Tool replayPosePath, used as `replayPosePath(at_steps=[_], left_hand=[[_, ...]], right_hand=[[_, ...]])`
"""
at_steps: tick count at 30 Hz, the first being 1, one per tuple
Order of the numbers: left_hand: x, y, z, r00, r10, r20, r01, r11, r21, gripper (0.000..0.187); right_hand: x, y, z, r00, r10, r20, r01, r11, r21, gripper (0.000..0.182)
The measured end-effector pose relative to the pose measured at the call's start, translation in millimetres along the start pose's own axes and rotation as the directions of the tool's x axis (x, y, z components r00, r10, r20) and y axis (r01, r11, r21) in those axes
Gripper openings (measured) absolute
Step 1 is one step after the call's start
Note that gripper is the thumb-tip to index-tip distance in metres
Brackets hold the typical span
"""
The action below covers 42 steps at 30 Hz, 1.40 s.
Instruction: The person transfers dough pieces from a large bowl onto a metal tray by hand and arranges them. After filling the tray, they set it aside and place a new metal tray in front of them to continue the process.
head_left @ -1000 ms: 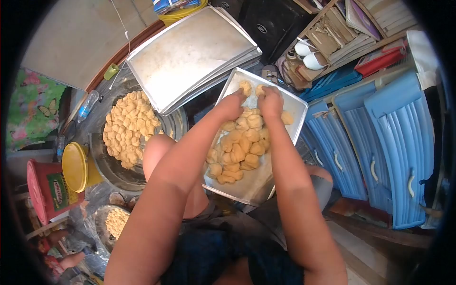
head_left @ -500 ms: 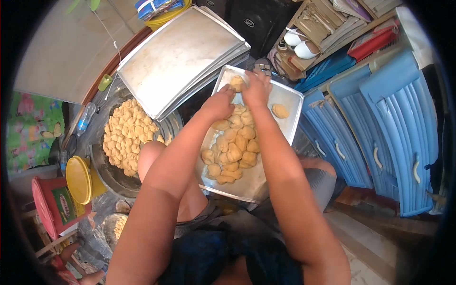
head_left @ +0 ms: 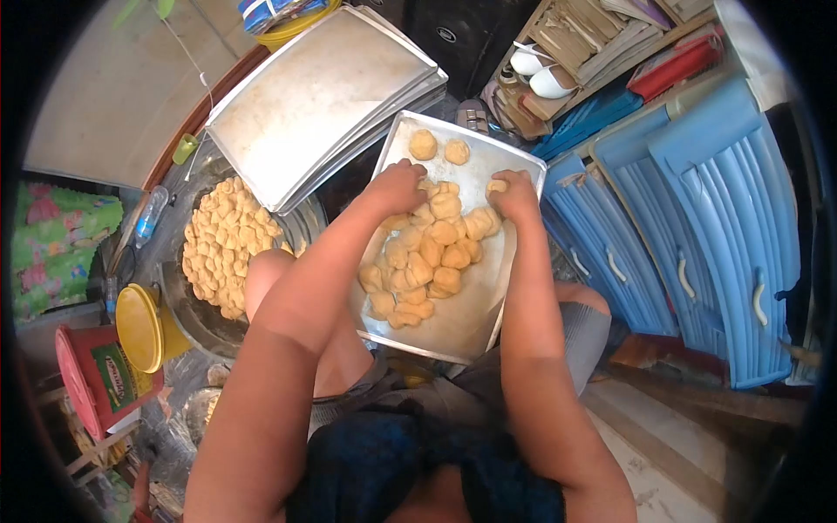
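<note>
A metal baking tray [head_left: 471, 327] rests across my lap with a heap of dough pieces [head_left: 432, 248] in its middle. Two rounded dough balls [head_left: 423, 145] sit apart near its far edge. At the heap's upper left, my left hand [head_left: 398, 186] has its fingers curled over a dough piece [head_left: 425, 185], which they partly hide. Over on the tray's right side, my right hand [head_left: 518, 197] is closed around another dough piece [head_left: 497, 186], its pale end showing between thumb and fingers.
Left of my knee stands a wide basin [head_left: 205, 327] full of dough pieces. Stacked trays [head_left: 323, 96] lie beyond it. A yellow bucket [head_left: 144, 327] and a red bucket [head_left: 83, 375] are at far left. Blue drawer fronts [head_left: 715, 235] lean at right, below a shelf of papers [head_left: 584, 44].
My hands have drawn apart and back from the far edge, leaving two dough balls there. My right hand has moved right and taken hold of the dough piece on that side.
</note>
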State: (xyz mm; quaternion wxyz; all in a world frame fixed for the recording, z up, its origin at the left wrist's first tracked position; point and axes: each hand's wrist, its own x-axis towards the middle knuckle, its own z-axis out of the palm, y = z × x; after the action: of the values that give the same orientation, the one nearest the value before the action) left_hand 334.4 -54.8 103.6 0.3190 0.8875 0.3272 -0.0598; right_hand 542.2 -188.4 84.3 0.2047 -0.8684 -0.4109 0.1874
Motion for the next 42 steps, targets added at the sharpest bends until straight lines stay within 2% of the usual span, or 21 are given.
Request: replayPosePath(at_steps=[1, 3, 4, 6, 9, 12, 14, 15, 17, 19, 24, 26, 27, 29, 30, 32, 33, 35, 37, 41, 42], left_hand=[[-1, 1, 3, 0.999, 0.040, 0.000, -0.040, 0.999, -0.001, 0.049], [-1, 2, 6, 0.997, 0.078, 0.000, -0.078, 0.997, -0.003, 0.046], [0, 3, 6, 0.998, 0.058, 0.006, -0.058, 0.998, -0.009, 0.042], [4, 2, 5, 0.999, 0.038, 0.010, -0.038, 0.999, -0.014, 0.039], [9, -3, 8, 0.999, 0.017, 0.031, -0.016, 0.999, -0.034, 0.030], [9, 0, 9, 0.993, 0.100, -0.065, -0.101, 0.994, -0.027, 0.023], [8, 7, 3, 1.000, -0.016, -0.021, 0.014, 0.996, -0.091, 0.018], [10, 4, 6, 1.000, -0.016, -0.020, 0.014, 0.996, -0.091, 0.018], [15, -3, 12, 0.981, -0.068, -0.183, 0.022, 0.969, -0.245, 0.018], [14, -6, 12, 0.969, -0.131, -0.207, 0.064, 0.951, -0.302, 0.017], [10, -9, 2, 0.960, -0.226, -0.167, 0.174, 0.945, -0.278, 0.027], [6, -10, 4, 0.992, -0.074, -0.104, 0.060, 0.990, -0.128, 0.035], [6, -9, 3, 0.992, -0.072, -0.103, 0.058, 0.990, -0.131, 0.035], [3, -6, -1, 0.998, -0.031, 0.062, 0.036, 0.996, -0.080, 0.039], [1, -7, 0, 0.998, -0.027, 0.065, 0.032, 0.997, -0.077, 0.039], [0, -8, -2, 0.993, -0.027, 0.112, 0.031, 0.999, -0.038, 0.038], [-3, -8, -3, 0.994, -0.025, 0.107, 0.029, 0.999, -0.036, 0.038], [-7, -6, -3, 1.000, -0.027, 0.012, 0.028, 0.999, -0.028, 0.036], [-5, -11, 3, 0.997, -0.038, -0.060, 0.035, 0.998, -0.056, 0.035], [-8, -11, 2, 0.982, -0.005, -0.190, -0.012, 0.996, -0.087, 0.035], [-7, -14, 3, 0.983, 0.065, -0.173, -0.081, 0.993, -0.083, 0.037]], right_hand=[[3, 6, 4, 1.000, 0.002, -0.001, -0.002, 1.000, 0.002, 0.040], [12, 7, 9, 0.992, 0.037, -0.122, 0.005, 0.946, 0.325, 0.038], [16, 2, 11, 0.992, 0.038, -0.120, 0.004, 0.945, 0.327, 0.038], [24, -13, 20, 0.900, 0.128, -0.417, 0.051, 0.919, 0.392, 0.032], [26, -25, 32, 0.908, 0.026, -0.419, 0.067, 0.976, 0.206, 0.032], [30, -29, 24, 0.941, 0.007, -0.338, 0.025, 0.995, 0.092, 0.035], [28, -32, 19, 0.954, 0.001, -0.299, 0.004, 1.000, 0.019, 0.037], [26, -40, 14, 0.933, -0.086, -0.350, 0.075, 0.996, -0.045, 0.039], [25, -51, 17, 0.903, -0.175, -0.393, 0.143, 0.984, -0.109, 0.041], [27, -59, 23, 0.949, -0.268, -0.169, 0.214, 0.935, -0.283, 0.044], [16, -76, 20, 0.970, -0.222, -0.095, 0.178, 0.924, -0.339, 0.042], [5, -78, 23, 0.950, -0.180, -0.255, 0.147, 0.979, -0.143, 0.039], [-1, -81, 27, 0.950, -0.180, -0.254, 0.146, 0.978, -0.147, 0.039], [-14, -86, 37, 0.998, 0.031, 0.063, -0.024, 0.995, -0.101, 0.037], [-16, -79, 43, 0.998, 0.035, 0.060, -0.029, 0.995, -0.099, 0.037], [-12, -63, 53, 0.994, -0.108, -0.017, 0.109, 0.978, 0.179, 0.034], [-12, -60, 49, 0.994, -0.112, -0.022, 0.114, 0.977, 0.179, 0.034], [-13, -47, 37, 0.956, 0.001, -0.294, 0.132, 0.891, 0.433, 0.028], [-6, -26, 20, 0.910, 0.105, -0.401, 0.096, 0.887, 0.452, 0.027], [8, 11, 14, 0.893, 0.156, -0.422, 0.014, 0.928, 0.373, 0.033], [7, 12, 21, 0.879, 0.030, -0.476, 0.046, 0.988, 0.147, 0.035]])
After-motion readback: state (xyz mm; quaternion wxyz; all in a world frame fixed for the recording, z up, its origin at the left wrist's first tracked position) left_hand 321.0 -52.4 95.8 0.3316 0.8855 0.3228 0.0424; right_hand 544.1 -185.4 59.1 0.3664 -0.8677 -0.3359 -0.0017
